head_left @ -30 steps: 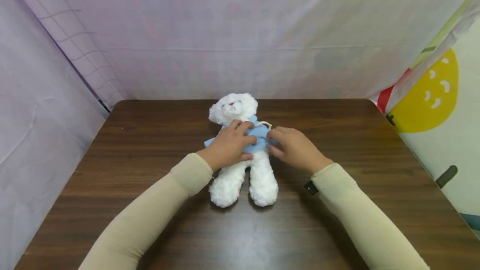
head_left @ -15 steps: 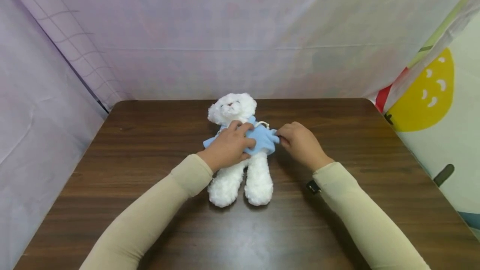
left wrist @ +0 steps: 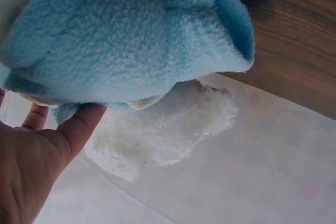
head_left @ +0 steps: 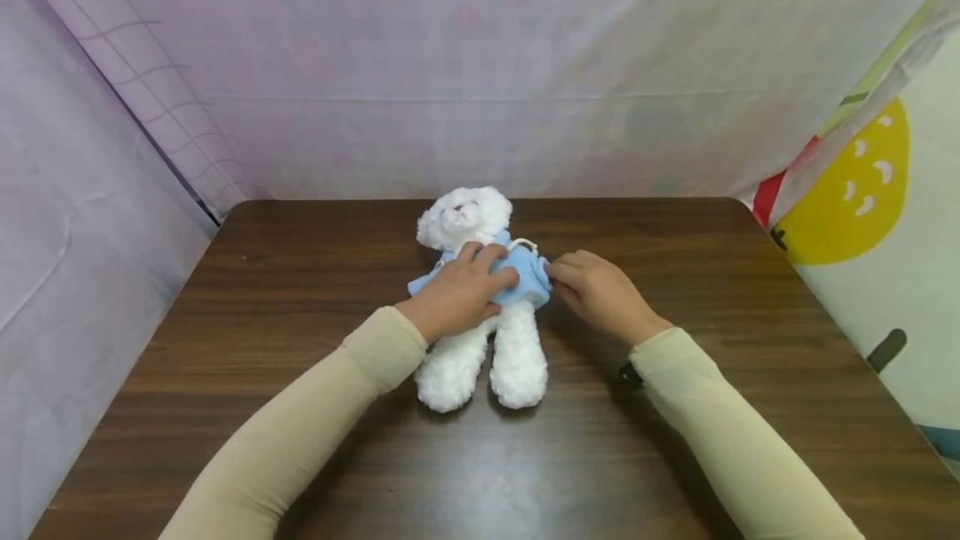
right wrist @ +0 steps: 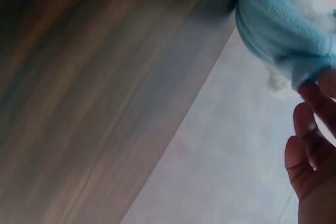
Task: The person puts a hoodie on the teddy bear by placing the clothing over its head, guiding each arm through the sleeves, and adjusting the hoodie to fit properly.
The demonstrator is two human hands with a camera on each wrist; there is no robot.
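A white plush teddy bear (head_left: 519, 357) in a blue fleece top (head_left: 528, 280) lies on its back, legs toward me. My left hand (head_left: 459, 294) rests across the bear's chest with its fingers spread, hiding part of the top. An empty-looking sleeve (left wrist: 231, 30) with a wide opening sticks out in the left wrist view. At the bear's other side, my right hand (head_left: 602, 292) pinches the edge of the top's sleeve (head_left: 544, 268) between thumb and fingertips. The right wrist view shows the blue fleece (right wrist: 278, 30) drawn to those fingers. A cream cord (head_left: 525, 244) loops by the collar.
The bear lies on a dark wood-grain table (head_left: 300, 273). A pale curtain (head_left: 480, 90) hangs behind the table's far edge. To the right is a printed cloth with a yellow shape (head_left: 855, 190).
My right hand has pulled the sleeve outward from the bear's side, then come slightly back toward it while pinching the edge. The bear's legs shifted slightly left. My left hand stays nearly still.
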